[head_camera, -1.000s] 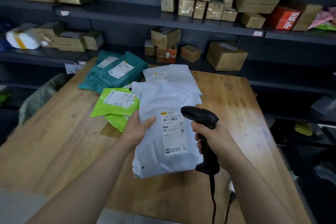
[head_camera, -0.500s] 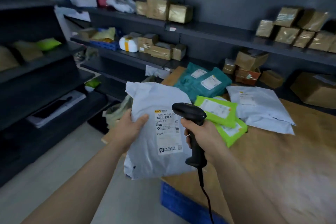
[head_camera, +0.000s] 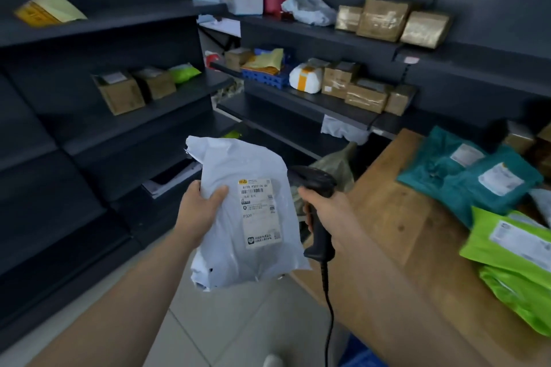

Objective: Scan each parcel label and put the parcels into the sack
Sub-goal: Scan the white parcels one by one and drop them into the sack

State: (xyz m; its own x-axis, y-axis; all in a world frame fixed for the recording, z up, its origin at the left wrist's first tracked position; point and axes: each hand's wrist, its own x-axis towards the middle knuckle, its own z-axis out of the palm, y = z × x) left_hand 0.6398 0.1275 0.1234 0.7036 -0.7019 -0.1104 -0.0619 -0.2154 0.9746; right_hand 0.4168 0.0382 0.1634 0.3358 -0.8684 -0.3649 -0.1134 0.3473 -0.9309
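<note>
My left hand [head_camera: 200,208] grips the parcel [head_camera: 229,250] off the surface's [head_camera: 417,232] left edge, my right hand [head_camera: 331,211] clasping the scanner [head_camera: 318,182].

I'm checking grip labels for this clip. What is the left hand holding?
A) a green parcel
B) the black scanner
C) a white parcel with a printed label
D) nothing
C: the left hand grips the white parcel by its edge, with the label towards the camera, while the right hand holds the black scanner.
</note>
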